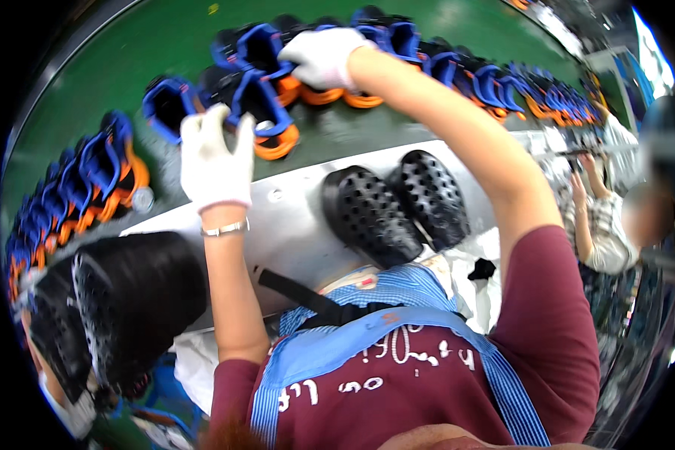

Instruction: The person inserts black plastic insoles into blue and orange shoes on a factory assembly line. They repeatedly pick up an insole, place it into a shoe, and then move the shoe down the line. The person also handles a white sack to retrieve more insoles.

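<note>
Both my hands wear white gloves and reach over a green surface lined with blue, black and orange shoes. My left hand (216, 161) is open, thumb and fingers apart, beside a shoe (274, 131) with a blue collar and orange sole. Another shoe (169, 105) stands just beyond that hand's fingers, to the left. Farther off, my right hand (322, 58) is closed, its fingertips at the blue collar of a shoe (266, 46) in the back row. How firmly it grips is hard to see.
A metal ledge (277, 225) runs before me, with two black, hole-covered curved pieces (371, 214) on it. Larger black perforated pieces (139, 300) stand at left. Shoe rows extend left (75, 184) and right (551, 94). A person (607, 225) is at the right.
</note>
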Demonstrator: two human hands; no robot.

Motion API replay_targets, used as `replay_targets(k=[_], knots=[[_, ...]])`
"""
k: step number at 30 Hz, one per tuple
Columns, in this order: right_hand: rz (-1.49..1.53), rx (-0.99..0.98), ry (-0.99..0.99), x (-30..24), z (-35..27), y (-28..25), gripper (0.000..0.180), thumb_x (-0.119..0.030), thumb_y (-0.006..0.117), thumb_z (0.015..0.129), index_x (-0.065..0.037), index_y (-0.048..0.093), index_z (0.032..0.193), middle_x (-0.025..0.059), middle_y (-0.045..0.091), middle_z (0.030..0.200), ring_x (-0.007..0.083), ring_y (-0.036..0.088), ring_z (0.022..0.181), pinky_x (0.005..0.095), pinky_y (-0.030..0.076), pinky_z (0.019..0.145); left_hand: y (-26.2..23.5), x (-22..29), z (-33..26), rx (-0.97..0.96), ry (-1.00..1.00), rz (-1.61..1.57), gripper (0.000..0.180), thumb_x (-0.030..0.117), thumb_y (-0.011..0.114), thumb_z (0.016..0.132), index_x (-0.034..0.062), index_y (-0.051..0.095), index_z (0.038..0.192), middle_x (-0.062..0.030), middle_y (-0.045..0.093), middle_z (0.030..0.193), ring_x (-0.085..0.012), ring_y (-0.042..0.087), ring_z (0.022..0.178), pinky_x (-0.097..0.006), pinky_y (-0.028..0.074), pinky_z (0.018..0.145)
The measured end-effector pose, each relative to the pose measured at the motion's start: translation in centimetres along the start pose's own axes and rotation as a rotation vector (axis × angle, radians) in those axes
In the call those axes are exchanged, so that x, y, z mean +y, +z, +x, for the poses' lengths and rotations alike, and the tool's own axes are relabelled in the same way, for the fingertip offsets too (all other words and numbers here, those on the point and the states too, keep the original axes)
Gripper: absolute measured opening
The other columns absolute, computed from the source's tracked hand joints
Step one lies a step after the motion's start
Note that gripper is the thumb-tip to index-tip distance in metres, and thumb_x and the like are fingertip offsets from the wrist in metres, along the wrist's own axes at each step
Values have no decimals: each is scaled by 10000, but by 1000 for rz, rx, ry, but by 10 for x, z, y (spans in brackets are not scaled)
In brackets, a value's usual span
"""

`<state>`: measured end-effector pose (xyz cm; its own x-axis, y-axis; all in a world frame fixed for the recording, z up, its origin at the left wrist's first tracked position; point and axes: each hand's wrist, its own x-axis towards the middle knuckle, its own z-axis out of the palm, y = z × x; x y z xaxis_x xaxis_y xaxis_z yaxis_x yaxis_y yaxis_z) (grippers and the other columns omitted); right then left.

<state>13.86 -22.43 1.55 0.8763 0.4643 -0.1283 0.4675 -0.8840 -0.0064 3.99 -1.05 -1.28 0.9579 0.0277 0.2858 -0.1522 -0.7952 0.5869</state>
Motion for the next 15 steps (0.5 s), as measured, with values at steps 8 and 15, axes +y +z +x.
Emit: replay_targets(k=[8,15], knots=[[213,-159,73,-8,16,42,455,-361,633,836,-196,589,1257,107,662,1154,301,636,1069,415,506,895,60,2,-25,-12,-48,109,551,434,747,775,58,621,1157,-247,269,1440,-419,463,1243,-436,427,1017],[151,-180,28,7,-10,35,473,-474,624,848,-228,609,1252,87,686,1076,281,661,994,401,527,824,57,-39,10,-58,-12,-98,454,345,765,798,-24,637,1030,-154,585,1043,-297,579,946,-348,452,865]])
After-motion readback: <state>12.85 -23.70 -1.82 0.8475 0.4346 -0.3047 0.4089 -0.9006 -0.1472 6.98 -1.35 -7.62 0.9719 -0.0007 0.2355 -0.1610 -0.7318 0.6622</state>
